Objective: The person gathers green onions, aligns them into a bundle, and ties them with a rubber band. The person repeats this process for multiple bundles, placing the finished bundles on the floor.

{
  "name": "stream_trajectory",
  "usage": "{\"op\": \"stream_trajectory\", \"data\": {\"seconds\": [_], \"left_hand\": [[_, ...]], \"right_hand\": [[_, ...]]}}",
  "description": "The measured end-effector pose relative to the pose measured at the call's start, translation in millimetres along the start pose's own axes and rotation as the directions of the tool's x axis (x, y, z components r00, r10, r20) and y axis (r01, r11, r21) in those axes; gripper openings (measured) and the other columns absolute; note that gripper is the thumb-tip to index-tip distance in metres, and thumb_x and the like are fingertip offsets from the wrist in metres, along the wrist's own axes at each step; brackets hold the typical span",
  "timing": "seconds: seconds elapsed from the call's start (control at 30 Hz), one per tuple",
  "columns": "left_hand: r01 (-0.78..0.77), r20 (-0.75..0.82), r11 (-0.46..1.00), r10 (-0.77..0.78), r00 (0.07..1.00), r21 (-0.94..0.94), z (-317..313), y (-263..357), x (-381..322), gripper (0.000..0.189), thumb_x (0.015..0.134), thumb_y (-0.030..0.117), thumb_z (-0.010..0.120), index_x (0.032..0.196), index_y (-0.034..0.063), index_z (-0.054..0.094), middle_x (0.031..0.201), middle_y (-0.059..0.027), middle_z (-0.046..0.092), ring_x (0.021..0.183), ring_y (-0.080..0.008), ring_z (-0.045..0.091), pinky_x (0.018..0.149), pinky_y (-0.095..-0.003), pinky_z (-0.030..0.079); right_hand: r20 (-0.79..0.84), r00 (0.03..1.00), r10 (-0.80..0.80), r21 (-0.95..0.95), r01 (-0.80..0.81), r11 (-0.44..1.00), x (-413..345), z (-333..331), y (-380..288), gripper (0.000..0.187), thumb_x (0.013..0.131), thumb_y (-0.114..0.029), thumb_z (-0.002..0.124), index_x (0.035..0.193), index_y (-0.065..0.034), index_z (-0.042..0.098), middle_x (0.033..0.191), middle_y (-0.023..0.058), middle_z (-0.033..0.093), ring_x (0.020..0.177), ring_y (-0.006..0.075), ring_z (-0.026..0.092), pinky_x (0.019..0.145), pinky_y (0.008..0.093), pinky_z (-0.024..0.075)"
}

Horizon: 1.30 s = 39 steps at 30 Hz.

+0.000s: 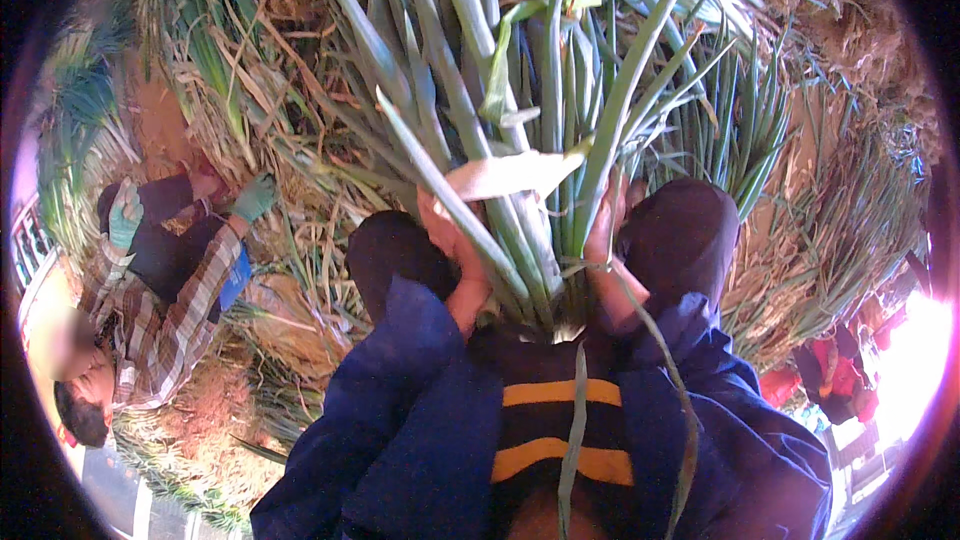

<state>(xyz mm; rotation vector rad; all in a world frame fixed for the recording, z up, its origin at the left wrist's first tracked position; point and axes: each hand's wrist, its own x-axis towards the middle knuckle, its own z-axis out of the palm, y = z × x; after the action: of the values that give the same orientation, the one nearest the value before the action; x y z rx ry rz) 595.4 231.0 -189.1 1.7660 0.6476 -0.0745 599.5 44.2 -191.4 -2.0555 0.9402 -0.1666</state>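
A thick bundle of long green onions (525,240) stands before my body between my knees, its leaves fanning away from me. My left hand (442,229) lies against the bundle's left side, partly behind a leaf. On the right side of the bundle is my right hand (606,221), its fingers mostly hidden by leaves. Both hands appear to clasp the bundle, though most fingertips are out of sight. A pale dry leaf (517,174) lies across the stalks. One long limp leaf (675,382) hangs over my jacket on the right.
At the left sits a person (150,315) in a plaid shirt and green gloves. More green onions (739,120) lie beyond my right knee, with a heap of them (862,202) farther right. Dry leaf litter (300,187) covers ground at the left. Red-clothed figures (832,379) are at the far right.
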Motion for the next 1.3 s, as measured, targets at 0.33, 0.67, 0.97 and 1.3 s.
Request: {"op": "stream_trajectory", "data": {"seconds": [0.33,0.67,0.97,1.3], "left_hand": [[-0.02,0.017,0.996,0.022,1.0,-0.083,-15.1,-18.9,-12.2,0.039,0.097,0.027,0.041,0.125,0.0001,0.041,0.118,-0.0081,0.049,0.108,-0.0182,0.047,0.092,-0.0313,0.039],[-0.214,0.137,0.934,0.261,0.956,-0.287,-79.7,93.3,-60.8,0.054,0.099,0.032,0.025,0.138,-0.0053,0.025,0.139,-0.0165,0.033,0.131,-0.0268,0.031,0.11,-0.0385,0.021],[-0.808,0.406,0.382,0.718,0.565,0.449,-9.0,112.5,-69.0,0.091,0.068,0.059,0.068,0.135,0.0077,0.033,0.14,-0.0264,0.026,0.13,-0.0463,0.024,0.098,-0.0664,0.016],[-0.739,0.514,0.309,0.56,0.65,0.598,-3.0,119.4,-61.5,0.085,0.071,0.054,0.065,0.135,0.0065,0.036,0.142,-0.0246,0.024,0.128,-0.0484,0.024,0.097,-0.0671,0.017]], "right_hand": [[0.289,0.908,0.303,0.698,-0.416,0.582,10.7,29.7,37.6,0.03,0.094,-0.038,0.048,0.097,-0.009,0.055,0.073,0.0039,0.059,0.065,0.0158,0.057,0.061,0.0299,0.0463],[0.302,0.874,0.38,0.657,-0.48,0.582,70.1,-128.7,-56.4,0.031,0.095,-0.03,0.046,0.091,-0.001,0.057,0.064,-0.001,0.045,0.052,0.0093,0.04,0.045,0.0233,0.0338],[0.623,0.515,-0.588,0.056,0.721,0.691,23.5,-113.9,-176.4,0.05,0.072,-0.016,0.064,0.119,-0.002,0.051,0.08,0.0129,0.062,0.064,0.0266,0.058,0.062,0.0364,0.0479],[0.33,0.616,-0.715,-0.366,0.782,0.504,171.5,-119.3,-149.1,0.018,0.077,-0.013,0.055,0.089,-0.0062,0.067,0.076,0.0146,0.064,0.068,0.0291,0.063,0.063,0.0376,0.0506]]}}
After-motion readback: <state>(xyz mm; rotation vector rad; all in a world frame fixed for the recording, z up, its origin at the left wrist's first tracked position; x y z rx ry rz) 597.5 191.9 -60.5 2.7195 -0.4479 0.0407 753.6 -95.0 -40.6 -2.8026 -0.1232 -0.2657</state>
